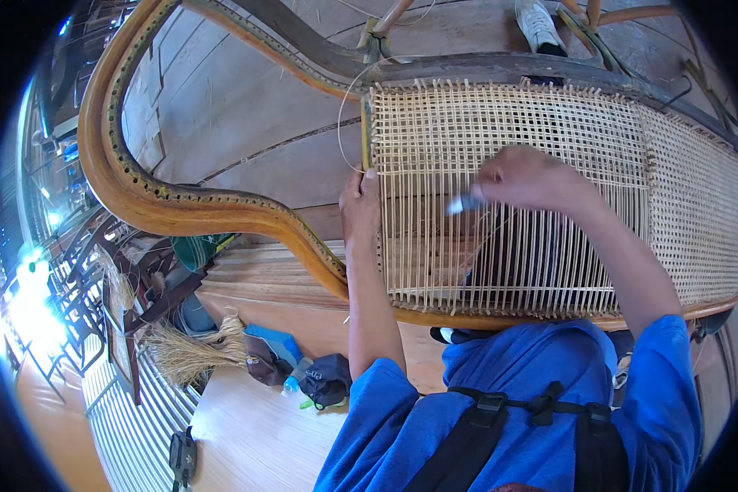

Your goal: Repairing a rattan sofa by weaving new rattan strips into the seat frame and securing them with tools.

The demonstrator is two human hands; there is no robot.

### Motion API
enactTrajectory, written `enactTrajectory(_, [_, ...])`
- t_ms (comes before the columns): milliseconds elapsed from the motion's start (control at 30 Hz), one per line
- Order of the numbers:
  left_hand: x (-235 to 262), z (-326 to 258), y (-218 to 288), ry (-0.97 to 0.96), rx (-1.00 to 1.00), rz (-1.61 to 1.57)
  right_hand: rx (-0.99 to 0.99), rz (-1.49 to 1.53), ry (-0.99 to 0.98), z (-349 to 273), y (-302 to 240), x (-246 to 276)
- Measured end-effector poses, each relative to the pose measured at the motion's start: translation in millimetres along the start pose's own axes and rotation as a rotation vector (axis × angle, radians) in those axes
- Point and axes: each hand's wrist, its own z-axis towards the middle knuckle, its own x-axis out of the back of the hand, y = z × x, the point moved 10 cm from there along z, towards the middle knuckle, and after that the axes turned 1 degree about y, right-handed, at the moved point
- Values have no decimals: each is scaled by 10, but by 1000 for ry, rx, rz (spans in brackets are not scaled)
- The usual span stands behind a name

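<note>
A wooden seat frame carries a woven cane panel (500, 123); its upper rows and right section are closely woven, while the lower middle shows mostly lengthwise strands. At the panel's left end rail, my left hand (361, 201) is closed, thumb up, where a thin loose cane strand (340, 127) loops down into its fingers. Over the open strands my right hand (523, 179) is closed, blurred by motion. From its fingers juts a small tool with a whitish-blue tip (461, 205); its exact kind is too smeared to tell.
A curved wooden frame part (164, 215) with a row of holes extends left. Below it lie a bundle of cane strands (193, 353), a dark cap (326, 379) and a bottle (291, 384). A black pouch (182, 459) lies lower left. A white shoe (539, 29) shows at the top.
</note>
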Motion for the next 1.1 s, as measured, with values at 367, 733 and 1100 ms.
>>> enactTrajectory(367, [215,16,-40,196,-52,-262,11,162,213,231,-162,134])
enactTrajectory(733, [298,235,-333,266,-93,11,-74,282,594,-624,594,344])
enactTrajectory(1100, [-116,190,-975,-60,606,-955,-146,-214,362,-1111,1141,409])
